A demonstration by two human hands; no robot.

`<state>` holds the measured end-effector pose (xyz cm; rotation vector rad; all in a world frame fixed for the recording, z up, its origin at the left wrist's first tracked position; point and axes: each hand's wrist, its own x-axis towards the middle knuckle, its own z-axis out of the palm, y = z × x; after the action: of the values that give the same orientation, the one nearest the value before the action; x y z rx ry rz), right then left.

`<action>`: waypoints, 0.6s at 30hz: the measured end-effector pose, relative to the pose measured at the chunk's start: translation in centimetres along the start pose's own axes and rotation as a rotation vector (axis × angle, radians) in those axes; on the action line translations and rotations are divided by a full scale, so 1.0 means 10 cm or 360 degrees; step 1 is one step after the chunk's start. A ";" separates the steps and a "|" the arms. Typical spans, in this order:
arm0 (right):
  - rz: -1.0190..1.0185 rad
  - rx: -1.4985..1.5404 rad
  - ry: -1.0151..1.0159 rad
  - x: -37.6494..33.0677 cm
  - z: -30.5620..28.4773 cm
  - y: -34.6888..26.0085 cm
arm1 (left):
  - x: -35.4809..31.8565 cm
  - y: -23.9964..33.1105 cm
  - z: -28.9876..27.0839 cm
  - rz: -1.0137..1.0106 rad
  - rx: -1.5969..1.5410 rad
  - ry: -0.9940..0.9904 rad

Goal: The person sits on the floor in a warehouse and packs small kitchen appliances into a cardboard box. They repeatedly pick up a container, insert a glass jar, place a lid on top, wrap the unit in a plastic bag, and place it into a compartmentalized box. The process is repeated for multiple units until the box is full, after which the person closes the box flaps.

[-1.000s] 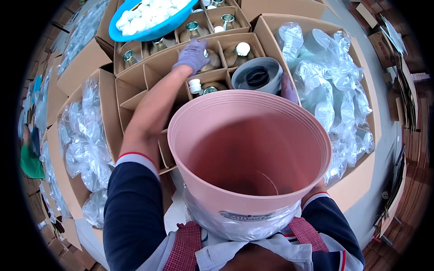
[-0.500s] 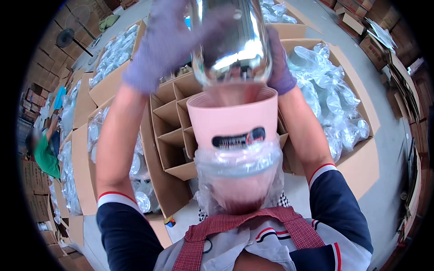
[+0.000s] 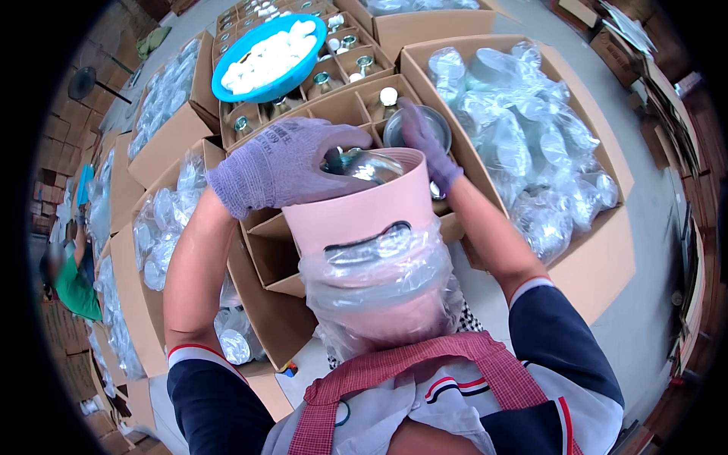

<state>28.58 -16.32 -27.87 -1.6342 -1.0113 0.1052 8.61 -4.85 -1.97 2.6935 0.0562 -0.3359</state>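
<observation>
A pink plastic flask casing [image 3: 356, 212], its lower half in a clear plastic bag, leans against my apron. Inside its mouth lies a shiny silvered glass flask liner [image 3: 371, 165]. My left hand [image 3: 311, 155], in a purple knitted glove, is closed around the liner's top end. My gloved right hand [image 3: 427, 144] is beyond the casing, at the divided carton. Its fingers lie over the rim of a round grey cup-like part [image 3: 415, 125], apparently gripping it; the thumb is hidden.
A blue basin [image 3: 220, 80] of white stoppers [image 3: 273, 57] rests on a divided carton of silvered liners [image 3: 322, 80]. Open cartons of bagged clear parts flank me, one at right [image 3: 523, 136]. A person in green [image 3: 76, 277] works at far left.
The silvered liner has gone down into the pink casing. My left hand has come down with it; my right hand has left the liner and moved to the round grey part.
</observation>
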 end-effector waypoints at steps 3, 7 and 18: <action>0.0049 -0.1512 -0.0574 0.18 -0.10 0.42 | 0.08 -0.29 -0.02 0.0600 -0.0241 -0.0079; 0.0014 -0.1215 -0.0692 0.43 0.00 0.42 | 0.33 -1.06 0.32 0.0380 -0.1180 0.0606; 0.0087 0.1433 -0.0098 0.74 -0.49 -1.30 | 0.03 -1.16 0.31 0.0645 -0.1557 0.1073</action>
<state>28.78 -15.54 -12.14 -0.8314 -0.7860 0.5654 7.13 4.39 -9.50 1.6703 -0.1039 0.5892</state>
